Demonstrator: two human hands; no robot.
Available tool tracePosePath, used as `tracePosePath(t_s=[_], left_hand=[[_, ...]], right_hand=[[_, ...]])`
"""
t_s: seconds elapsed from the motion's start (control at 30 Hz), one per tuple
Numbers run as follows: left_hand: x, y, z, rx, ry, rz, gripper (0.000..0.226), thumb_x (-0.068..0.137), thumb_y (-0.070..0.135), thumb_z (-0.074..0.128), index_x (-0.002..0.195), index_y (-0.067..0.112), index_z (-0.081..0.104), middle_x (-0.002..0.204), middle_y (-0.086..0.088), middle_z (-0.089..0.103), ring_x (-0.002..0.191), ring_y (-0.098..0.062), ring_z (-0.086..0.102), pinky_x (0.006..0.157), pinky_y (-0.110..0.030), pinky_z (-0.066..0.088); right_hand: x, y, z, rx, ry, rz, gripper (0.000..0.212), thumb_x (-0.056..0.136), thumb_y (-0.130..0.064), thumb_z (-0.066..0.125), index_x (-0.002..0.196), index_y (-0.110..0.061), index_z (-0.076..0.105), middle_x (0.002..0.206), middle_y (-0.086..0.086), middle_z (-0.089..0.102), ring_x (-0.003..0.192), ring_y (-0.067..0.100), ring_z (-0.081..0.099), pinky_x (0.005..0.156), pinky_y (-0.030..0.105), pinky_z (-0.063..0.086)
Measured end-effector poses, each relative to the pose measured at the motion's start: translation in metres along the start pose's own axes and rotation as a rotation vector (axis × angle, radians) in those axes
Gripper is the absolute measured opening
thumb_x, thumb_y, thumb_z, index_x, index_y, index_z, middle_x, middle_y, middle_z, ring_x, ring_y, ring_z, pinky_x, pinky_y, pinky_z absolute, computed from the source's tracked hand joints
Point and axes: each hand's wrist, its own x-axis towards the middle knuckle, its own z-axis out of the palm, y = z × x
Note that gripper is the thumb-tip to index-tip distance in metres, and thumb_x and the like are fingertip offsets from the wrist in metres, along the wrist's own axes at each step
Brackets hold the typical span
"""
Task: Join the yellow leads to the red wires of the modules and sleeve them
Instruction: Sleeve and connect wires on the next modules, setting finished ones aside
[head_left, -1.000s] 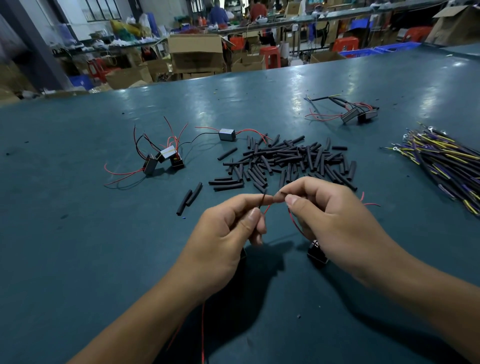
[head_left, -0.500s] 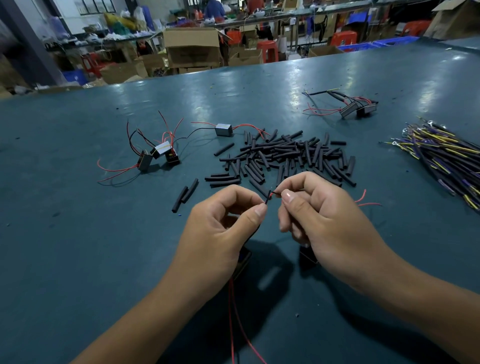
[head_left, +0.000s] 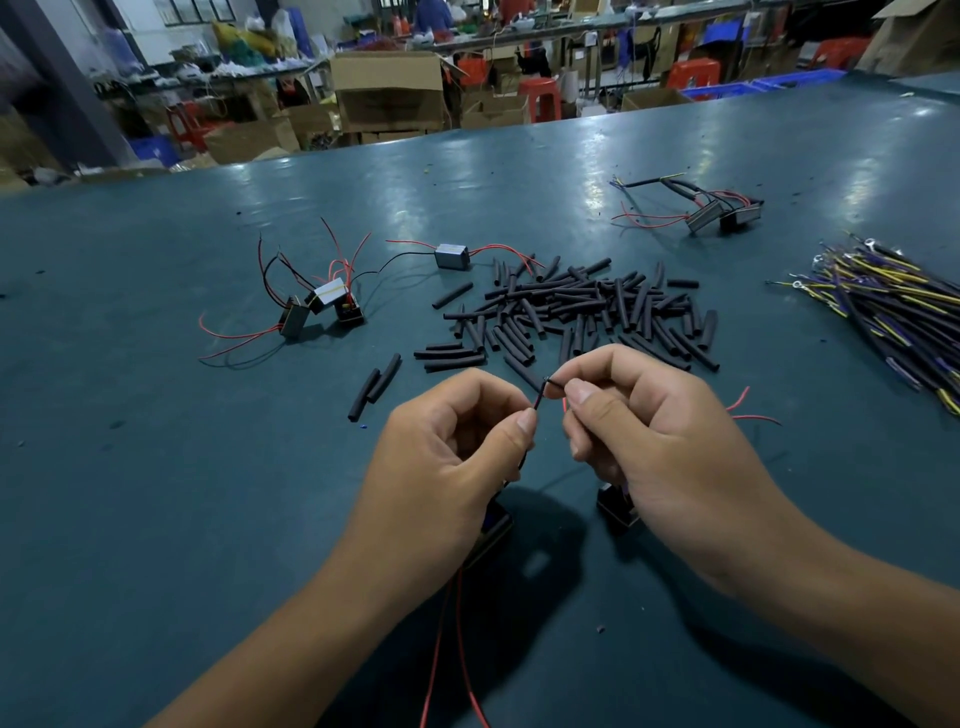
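Observation:
My left hand (head_left: 447, 457) pinches the end of a thin red wire (head_left: 538, 401) between thumb and forefinger. Facing it, my right hand (head_left: 654, 431) pinches another wire end, and the two tips meet between the hands. A small black module (head_left: 493, 530) hangs under my left hand, with red wires (head_left: 441, 639) trailing toward me. A second black module (head_left: 615, 506) lies under my right hand. A pile of black sleeve tubes (head_left: 576, 312) lies just beyond the hands. The bundle of yellow and dark leads (head_left: 893, 306) lies at the right.
Three modules with red and black wires (head_left: 322, 306) sit at the left, and one grey module (head_left: 453, 256) lies behind the pile. Two joined modules (head_left: 722, 215) rest at the far right. Two loose sleeves (head_left: 376, 387) lie left of my hands. Boxes and stools stand beyond the green table (head_left: 156, 519).
Both hands have kept the wire ends together and lifted slightly. The module under my left hand and its red wires have come into view.

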Motion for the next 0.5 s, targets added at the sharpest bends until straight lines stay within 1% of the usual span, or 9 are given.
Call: tracePosePath(t_s=[0.1, 0.23, 0.33, 0.5], left_hand=[[0.0002, 0.0001, 0.0, 0.016, -0.004, 0.001, 0.01, 0.092, 0.024, 0.064, 0.082, 0.022, 0.067, 0.069, -0.003, 0.063, 0.061, -0.019, 0.057, 0.058, -0.036, 0.051], [-0.0001, 0.0009, 0.0005, 0.009, -0.015, 0.002, 0.01, 0.092, 0.023, 0.064, 0.083, 0.021, 0.068, 0.069, -0.005, 0.061, 0.061, -0.016, 0.055, 0.058, -0.037, 0.049], [-0.0007, 0.0025, 0.0016, -0.002, -0.024, 0.005, 0.009, 0.092, 0.023, 0.064, 0.084, 0.02, 0.068, 0.069, -0.006, 0.061, 0.061, -0.017, 0.054, 0.056, -0.038, 0.047], [-0.0001, 0.0028, 0.0035, 0.001, -0.034, -0.002, 0.008, 0.091, 0.022, 0.064, 0.086, 0.022, 0.07, 0.069, 0.003, 0.064, 0.062, -0.011, 0.055, 0.057, -0.034, 0.049]], right_hand=[[-0.0008, -0.0001, 0.0, -0.018, 0.003, -0.028, 0.009, 0.096, -0.014, 0.06, 0.091, -0.016, 0.066, 0.056, -0.007, 0.057, 0.053, 0.001, 0.051, 0.053, 0.01, 0.04], [-0.0012, 0.0009, 0.0007, 0.002, 0.019, -0.06, 0.004, 0.092, -0.012, 0.066, 0.088, -0.013, 0.069, 0.056, -0.011, 0.056, 0.053, 0.0, 0.05, 0.052, 0.009, 0.04], [-0.0015, 0.0019, 0.0009, 0.024, 0.031, -0.078, 0.004, 0.09, -0.011, 0.069, 0.086, -0.011, 0.071, 0.056, -0.01, 0.058, 0.053, 0.0, 0.05, 0.051, 0.009, 0.04], [-0.0014, 0.0038, 0.0002, 0.005, 0.03, -0.083, 0.005, 0.088, -0.011, 0.071, 0.083, -0.011, 0.073, 0.06, -0.004, 0.062, 0.055, 0.003, 0.052, 0.054, 0.011, 0.042]])
